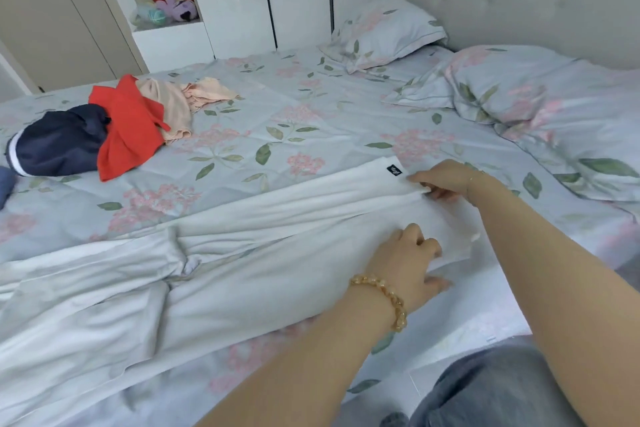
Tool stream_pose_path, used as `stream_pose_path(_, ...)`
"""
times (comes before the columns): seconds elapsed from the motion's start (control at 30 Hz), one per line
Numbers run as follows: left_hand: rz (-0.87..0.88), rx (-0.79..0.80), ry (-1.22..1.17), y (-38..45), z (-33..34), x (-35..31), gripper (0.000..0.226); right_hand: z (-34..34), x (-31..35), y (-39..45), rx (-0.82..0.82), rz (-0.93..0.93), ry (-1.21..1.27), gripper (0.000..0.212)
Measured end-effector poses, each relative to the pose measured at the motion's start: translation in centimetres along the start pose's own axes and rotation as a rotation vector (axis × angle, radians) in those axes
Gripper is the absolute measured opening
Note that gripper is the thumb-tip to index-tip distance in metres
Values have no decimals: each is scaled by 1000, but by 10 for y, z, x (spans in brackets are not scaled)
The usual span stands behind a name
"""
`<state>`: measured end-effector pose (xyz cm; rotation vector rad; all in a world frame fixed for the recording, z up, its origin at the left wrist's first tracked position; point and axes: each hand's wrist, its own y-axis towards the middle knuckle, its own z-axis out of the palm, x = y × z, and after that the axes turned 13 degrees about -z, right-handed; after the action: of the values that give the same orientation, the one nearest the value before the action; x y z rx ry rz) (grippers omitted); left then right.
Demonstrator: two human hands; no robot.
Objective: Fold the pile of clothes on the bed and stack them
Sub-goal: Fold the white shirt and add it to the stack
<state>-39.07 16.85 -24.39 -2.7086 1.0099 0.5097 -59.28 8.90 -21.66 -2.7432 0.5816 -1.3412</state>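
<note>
**White garment, spread on bed**

White garment (pixel 214 274) lies across floral bed sheet (pixel 277 121), centre to 8 o'clock. Right hand (pixel 441 180) pinches its hem at 3 o'clock; left hand (pixel 405 263) grips the fabric nearby. Unfolded clothes pile (pixel 104 128) at 10 o'clock.

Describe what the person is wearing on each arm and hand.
Both forearms are bare, with no sleeves in view. The left hand has a chunky bracelet of amber-yellow beads around its wrist. The right hand has only a thin, fine chain at the wrist. No rings or gloves are visible on either hand.
</note>
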Motion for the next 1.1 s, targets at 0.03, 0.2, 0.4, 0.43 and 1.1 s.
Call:
stream_pose_path(0.03,-9,-31,-10,4,5,-3,47,-2,1,2,46,-1,-29,45)
stream_pose_path(0.2,-40,-162,4,24,20,-14,32,-4,2,16,178,-52,-135,53)
stream_pose_path(0.4,-84,-235,-243,27,18,-7,19,-3,-2,27,235,-51,163,26)
stream_pose_path(0.43,-101,-249,-306,25,16,-4,21,-3,-1,26,262,-33,302,17)
stream_pose_path(1.1,-447,-560,-942,-156,-125,137,21,136,246,-25,402,-368,537,20)
